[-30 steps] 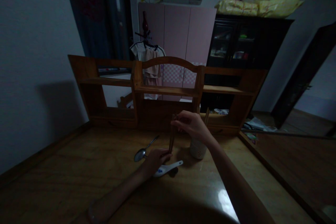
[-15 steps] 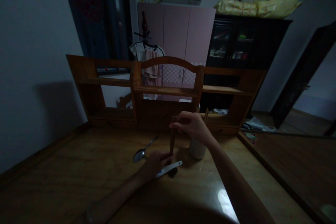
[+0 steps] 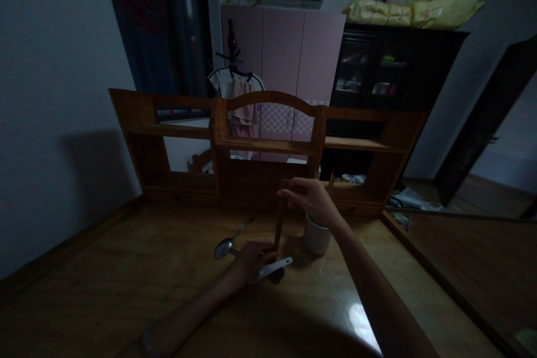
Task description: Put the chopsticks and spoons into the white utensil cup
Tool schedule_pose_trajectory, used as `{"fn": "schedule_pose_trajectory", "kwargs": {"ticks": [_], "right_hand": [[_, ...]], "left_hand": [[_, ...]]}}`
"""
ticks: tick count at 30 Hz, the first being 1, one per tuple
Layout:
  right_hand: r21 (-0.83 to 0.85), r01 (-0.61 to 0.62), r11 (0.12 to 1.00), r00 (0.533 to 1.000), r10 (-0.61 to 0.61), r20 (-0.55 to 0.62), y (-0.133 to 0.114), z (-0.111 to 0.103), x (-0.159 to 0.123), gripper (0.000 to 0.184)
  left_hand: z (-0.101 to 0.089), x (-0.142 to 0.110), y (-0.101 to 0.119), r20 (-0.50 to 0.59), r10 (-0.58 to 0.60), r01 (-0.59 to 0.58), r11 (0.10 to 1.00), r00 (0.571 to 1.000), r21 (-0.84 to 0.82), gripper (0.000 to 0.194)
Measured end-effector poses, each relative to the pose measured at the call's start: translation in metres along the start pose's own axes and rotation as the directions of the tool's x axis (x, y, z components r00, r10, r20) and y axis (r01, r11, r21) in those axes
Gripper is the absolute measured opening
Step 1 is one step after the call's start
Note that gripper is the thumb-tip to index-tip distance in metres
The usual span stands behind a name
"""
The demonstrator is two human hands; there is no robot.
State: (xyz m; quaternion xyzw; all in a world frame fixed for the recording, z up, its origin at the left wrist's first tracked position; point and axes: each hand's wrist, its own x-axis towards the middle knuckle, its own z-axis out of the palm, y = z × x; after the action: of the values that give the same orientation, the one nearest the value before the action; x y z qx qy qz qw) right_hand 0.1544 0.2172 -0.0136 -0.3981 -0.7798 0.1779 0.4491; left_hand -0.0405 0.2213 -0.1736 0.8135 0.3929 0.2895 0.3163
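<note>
My right hand [image 3: 311, 197] pinches the upper end of a bundle of brown chopsticks [image 3: 279, 226], held nearly upright over the table. Its lower end is in the fingers of my left hand [image 3: 252, 259], close to the tabletop. By the left hand's fingers lies a white spoon [image 3: 277, 266], its holed handle pointing right and its bowl mostly hidden. Under that handle is a dark rounded object [image 3: 276, 276] whose kind I cannot make out. Left of the hand rests a metal spoon [image 3: 224, 248]. A white patterned utensil holder [image 3: 317, 238] with sticks in it stands behind my right wrist.
A wooden shelf unit [image 3: 268, 147] runs along the back of the wooden table [image 3: 138, 274]. A raised edge [image 3: 436, 279] borders the table on the right, and a wall [image 3: 54, 123] stands at the left. Light glares off the front right tabletop.
The upper end of the chopsticks and my right hand have shifted slightly right, so the bundle leans a little more. Both hands keep their hold.
</note>
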Motion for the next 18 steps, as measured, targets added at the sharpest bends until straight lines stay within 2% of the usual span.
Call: {"fn": "schedule_pose_trajectory", "kwargs": {"ticks": [14, 18], "right_hand": [[0.032, 0.018, 0.999, 0.998, -0.02, 0.061, -0.008, -0.004, -0.002, 0.035], [0.101, 0.017, 0.995, 0.994, -0.028, 0.108, -0.008, -0.009, -0.002, 0.031]], "left_hand": [[-0.004, -0.002, 0.01, 0.025, -0.024, 0.024, 0.999, 0.999, 0.026, 0.027], [-0.004, 0.0, 0.007, 0.002, 0.012, -0.012, 0.992, 1.0, 0.123, 0.027]]}}
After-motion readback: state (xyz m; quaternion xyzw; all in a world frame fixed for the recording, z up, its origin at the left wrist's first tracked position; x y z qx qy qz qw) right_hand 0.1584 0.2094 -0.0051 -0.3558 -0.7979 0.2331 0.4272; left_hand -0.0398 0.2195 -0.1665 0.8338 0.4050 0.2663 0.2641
